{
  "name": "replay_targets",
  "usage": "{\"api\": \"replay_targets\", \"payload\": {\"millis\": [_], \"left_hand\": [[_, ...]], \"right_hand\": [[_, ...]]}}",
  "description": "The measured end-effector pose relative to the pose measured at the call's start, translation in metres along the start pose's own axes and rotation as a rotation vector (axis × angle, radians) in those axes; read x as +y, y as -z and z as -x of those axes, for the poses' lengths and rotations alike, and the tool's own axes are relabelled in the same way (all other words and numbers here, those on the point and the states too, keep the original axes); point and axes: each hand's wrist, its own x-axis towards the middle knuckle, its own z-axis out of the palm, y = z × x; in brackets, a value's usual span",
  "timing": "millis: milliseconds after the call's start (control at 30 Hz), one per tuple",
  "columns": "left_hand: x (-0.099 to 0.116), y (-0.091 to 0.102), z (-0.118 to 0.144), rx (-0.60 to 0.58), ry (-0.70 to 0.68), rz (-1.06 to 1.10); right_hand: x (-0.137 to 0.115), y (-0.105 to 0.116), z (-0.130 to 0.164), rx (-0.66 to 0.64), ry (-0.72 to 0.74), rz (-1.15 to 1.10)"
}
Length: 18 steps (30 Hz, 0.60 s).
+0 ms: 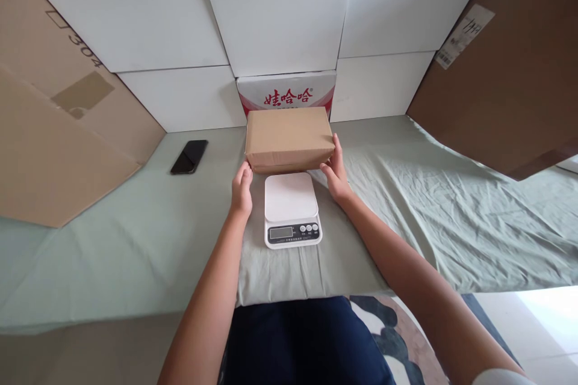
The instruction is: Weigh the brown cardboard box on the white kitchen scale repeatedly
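Observation:
A closed brown cardboard box (289, 135) is between my two hands, just beyond a white kitchen scale (291, 197). My left hand (242, 191) grips the box at its near left corner, thumb toward me. At the near right corner my right hand (336, 171) holds it, with fingers along the side and the thumb at the front. The scale's platform carries nothing. Its small display looks blank, and several round buttons sit to the right of it. Whether the box's underside touches the cloth, I cannot tell.
A black phone (189, 157) lies on the green cloth (194, 228) to the left. Large cardboard panels stand at the left (67, 102) and right (501, 72). White boxes (280, 12) form a wall behind, with a red-lettered carton (286, 90) at its base.

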Motion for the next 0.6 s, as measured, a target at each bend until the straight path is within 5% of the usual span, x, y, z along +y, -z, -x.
{"api": "replay_targets", "payload": {"millis": [233, 433, 600], "left_hand": [[0.034, 0.011, 0.048, 0.001, -0.198, -0.125], [0.03, 0.03, 0.116, 0.045, -0.116, -0.063], [0.026, 0.033, 0.135, 0.067, -0.051, -0.055]], "right_hand": [[-0.021, 0.01, 0.031, 0.068, 0.16, 0.2], [-0.033, 0.016, 0.094, -0.04, 0.164, 0.201], [-0.037, 0.018, 0.107, -0.045, 0.1, 0.206]]}}
